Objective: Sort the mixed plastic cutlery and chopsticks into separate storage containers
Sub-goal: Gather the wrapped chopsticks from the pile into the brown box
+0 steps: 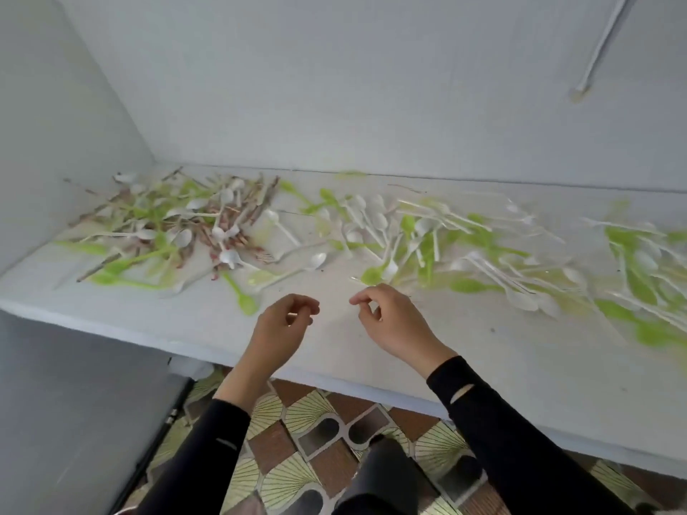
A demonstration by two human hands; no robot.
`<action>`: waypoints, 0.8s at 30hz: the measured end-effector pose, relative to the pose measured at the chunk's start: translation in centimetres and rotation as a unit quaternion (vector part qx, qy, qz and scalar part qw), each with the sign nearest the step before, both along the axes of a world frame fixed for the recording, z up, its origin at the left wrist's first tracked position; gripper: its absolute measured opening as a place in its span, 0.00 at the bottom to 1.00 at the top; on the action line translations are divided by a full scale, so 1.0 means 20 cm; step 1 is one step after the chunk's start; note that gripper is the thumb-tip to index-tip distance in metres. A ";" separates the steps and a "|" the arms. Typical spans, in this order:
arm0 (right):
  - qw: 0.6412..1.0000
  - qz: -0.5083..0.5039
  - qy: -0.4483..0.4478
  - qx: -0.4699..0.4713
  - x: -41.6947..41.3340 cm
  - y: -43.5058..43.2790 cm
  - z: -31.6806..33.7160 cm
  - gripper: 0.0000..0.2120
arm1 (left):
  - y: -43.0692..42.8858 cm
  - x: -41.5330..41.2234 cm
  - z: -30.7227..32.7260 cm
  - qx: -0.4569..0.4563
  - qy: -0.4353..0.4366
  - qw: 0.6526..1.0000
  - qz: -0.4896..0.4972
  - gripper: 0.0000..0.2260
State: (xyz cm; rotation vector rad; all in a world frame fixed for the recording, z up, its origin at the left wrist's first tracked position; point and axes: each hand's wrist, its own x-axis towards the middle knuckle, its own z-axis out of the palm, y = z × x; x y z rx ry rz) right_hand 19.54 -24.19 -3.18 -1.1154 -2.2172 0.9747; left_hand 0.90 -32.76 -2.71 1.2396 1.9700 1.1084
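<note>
Currently left hand (284, 323) and right hand (390, 321) hover over the near surface (483, 347), fingers curled. Cannot tell if either grip pinches anything. Chopsticks (265, 200) tangled far left; green spoons (371, 275) and white spoons (316, 260) strewn throughout. Advise lifting one kind singly. Counts: dozens, too blurred to tally; containers, none visible.

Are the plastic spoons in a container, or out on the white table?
Out. Green plastic spoons and white plastic spoons lie scattered loose on the white tabletop, mixed with brown chopsticks; no container shows.
</note>
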 end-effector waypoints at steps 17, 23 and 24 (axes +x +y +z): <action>0.995 0.062 -0.069 -0.022 -1.50 0.32 -0.09 0.12 | 0.10 -1.39 -0.05 -0.015 0.055 0.997 0.058 0.12; 0.993 0.013 -0.115 -0.038 -1.82 0.41 -0.14 0.10 | 0.28 -1.79 -0.10 -0.050 0.079 0.995 -0.017 0.05; 0.992 0.008 -0.122 -0.034 -1.87 0.42 -0.14 0.10 | 0.32 -1.83 -0.12 -0.060 0.089 0.993 -0.045 0.06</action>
